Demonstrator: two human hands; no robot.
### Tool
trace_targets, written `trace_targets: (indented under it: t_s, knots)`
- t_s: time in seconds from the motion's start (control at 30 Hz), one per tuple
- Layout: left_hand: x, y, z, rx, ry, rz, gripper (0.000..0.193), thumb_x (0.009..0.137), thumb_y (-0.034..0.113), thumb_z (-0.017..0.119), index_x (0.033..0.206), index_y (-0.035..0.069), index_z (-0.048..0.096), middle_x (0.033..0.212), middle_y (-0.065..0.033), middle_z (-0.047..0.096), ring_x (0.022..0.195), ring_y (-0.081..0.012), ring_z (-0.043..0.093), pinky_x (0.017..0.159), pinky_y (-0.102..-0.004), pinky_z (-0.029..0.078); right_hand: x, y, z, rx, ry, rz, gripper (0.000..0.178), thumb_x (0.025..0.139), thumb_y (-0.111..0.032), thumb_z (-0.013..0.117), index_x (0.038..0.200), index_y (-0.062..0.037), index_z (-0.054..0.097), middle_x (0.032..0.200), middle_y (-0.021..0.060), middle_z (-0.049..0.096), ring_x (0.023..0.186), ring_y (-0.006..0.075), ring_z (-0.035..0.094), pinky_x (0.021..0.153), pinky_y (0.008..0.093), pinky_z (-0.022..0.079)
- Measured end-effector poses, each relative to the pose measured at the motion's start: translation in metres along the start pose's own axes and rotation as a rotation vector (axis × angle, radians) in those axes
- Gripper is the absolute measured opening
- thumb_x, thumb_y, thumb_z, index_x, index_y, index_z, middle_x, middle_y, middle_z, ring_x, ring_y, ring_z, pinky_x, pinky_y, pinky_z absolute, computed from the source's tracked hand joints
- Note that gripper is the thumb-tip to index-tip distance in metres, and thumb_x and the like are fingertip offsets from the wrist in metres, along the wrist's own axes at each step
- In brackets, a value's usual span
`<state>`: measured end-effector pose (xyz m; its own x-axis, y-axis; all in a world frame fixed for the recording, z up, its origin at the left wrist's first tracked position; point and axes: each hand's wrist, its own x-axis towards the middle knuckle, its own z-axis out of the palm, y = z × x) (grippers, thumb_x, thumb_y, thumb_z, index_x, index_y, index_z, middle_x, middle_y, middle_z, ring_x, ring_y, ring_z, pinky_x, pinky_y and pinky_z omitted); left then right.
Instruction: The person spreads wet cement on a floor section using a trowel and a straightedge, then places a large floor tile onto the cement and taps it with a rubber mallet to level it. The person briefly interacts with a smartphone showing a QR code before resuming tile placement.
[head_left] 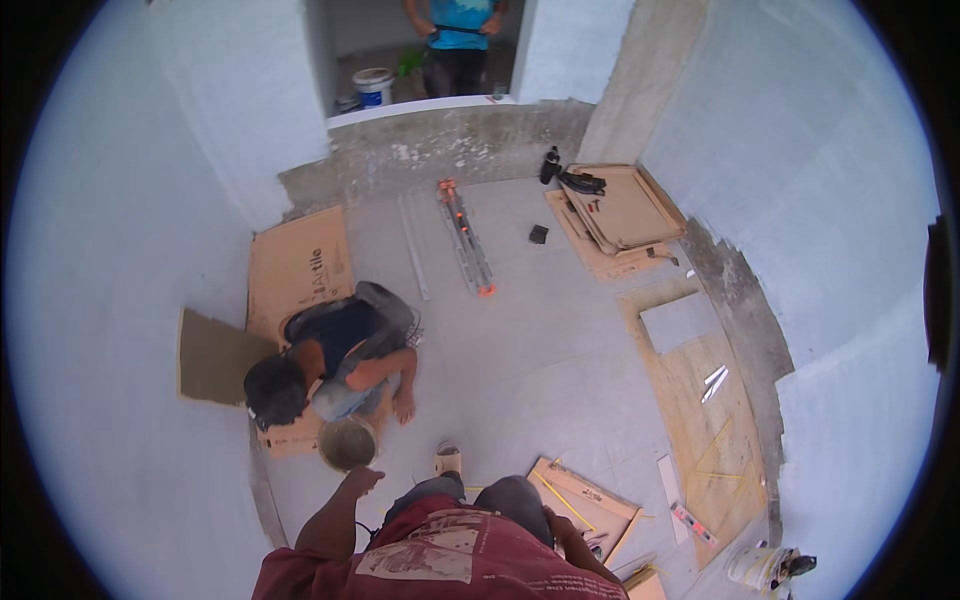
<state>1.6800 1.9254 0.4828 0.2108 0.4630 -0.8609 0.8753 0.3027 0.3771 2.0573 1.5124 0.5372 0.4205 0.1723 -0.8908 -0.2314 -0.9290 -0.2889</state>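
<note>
Wearer's left hand (363, 481) is out to the left, fingers partly curled, just beside the lower rim of a round bucket (348, 437); whether it touches or grips anything cannot be told. Bucket stands between the wearer and a crouching co-worker (335, 330) in a dark cap, its greyish interior facing up. Wearer's right hand (558, 521) is low beside the right knee, near a shallow cardboard tray (606, 507); partly hidden, grip cannot be told. A yellow rule (563, 499) lies slantwise in the tray.

Surroundings: co-worker is on a cardboard sheet (285, 265) along the left wall, one bare hand low near the grey floor (540, 330). A long grey-and-orange tool (467, 240) lies farther out, well apart from both of the wearer's hands. On the right, a pale tile (679, 321) rests on a wooden board (690, 390). A second person (460, 45) in blue stands beyond the wall opening
</note>
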Motion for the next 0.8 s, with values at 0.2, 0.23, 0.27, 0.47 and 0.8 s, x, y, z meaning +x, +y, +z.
trace_targets:
  t_s: [0.2, 0.23, 0.27, 0.47, 0.8]
  knots:
    - [0.064, 0.281, -0.041, 0.209, -0.029, 0.446, 0.027, 0.093, 0.031, 0.058, 0.093, 0.005, 0.066, 0.074, -0.0079, 0.059, 0.066, -0.0204, 0.056, 0.060, -0.0379, 0.042, 0.014, -0.082, -0.069, 0.593, -0.213, -0.193, 0.054, 0.099, -0.041, 0.050, 0.135, -0.0008, 0.055, 0.131, 0.0161, 0.062, 0.121, 0.0267, 0.059, 0.107, 0.0427, 0.042]
    - [0.074, 0.316, -0.033, 0.331, -0.005, 0.438, 0.027, 0.095, 0.028, 0.055, 0.103, 0.005, 0.066, 0.089, -0.0140, 0.065, 0.080, -0.0275, 0.062, 0.073, -0.0410, 0.047, 0.034, -0.085, -0.076, 0.478, -0.187, -0.280, 0.050, 0.100, -0.037, 0.049, 0.134, -0.0006, 0.056, 0.130, 0.0153, 0.063, 0.122, 0.0254, 0.058, 0.108, 0.0405, 0.041]
    - [0.087, 0.352, -0.020, 0.453, 0.009, 0.434, 0.030, 0.097, 0.026, 0.052, 0.113, 0.005, 0.066, 0.103, -0.0201, 0.070, 0.094, -0.0347, 0.069, 0.086, -0.0441, 0.053, 0.062, -0.079, -0.083, 0.169, -0.102, -0.469, 0.047, 0.100, -0.032, 0.047, 0.134, -0.0004, 0.056, 0.128, 0.0146, 0.064, 0.122, 0.0242, 0.057, 0.108, 0.0382, 0.041]
    - [0.189, 0.415, 0.016, 0.572, -0.261, 0.280, 0.047, 0.091, 0.046, 0.063, 0.113, 0.005, 0.067, 0.099, -0.0129, 0.069, 0.086, -0.0246, 0.067, 0.075, -0.0379, 0.056, 0.191, -0.127, -0.153, 0.616, -0.061, -0.406, 0.038, 0.098, -0.021, 0.052, 0.130, -0.0011, 0.060, 0.118, 0.0113, 0.069, 0.112, 0.0209, 0.062, 0.100, 0.0353, 0.047]
    - [0.201, 0.570, 0.005, 0.280, -0.315, 0.243, 0.036, 0.096, 0.032, 0.055, 0.120, 0.009, 0.067, 0.096, -0.0132, 0.067, 0.083, -0.0212, 0.065, 0.073, -0.0381, 0.055, 0.173, -0.407, -0.384, 0.455, -0.531, 0.031, 0.035, 0.097, -0.030, 0.060, 0.117, -0.0019, 0.067, 0.102, 0.0126, 0.072, 0.071, 0.0212, 0.064, 0.072, 0.0353, 0.057]
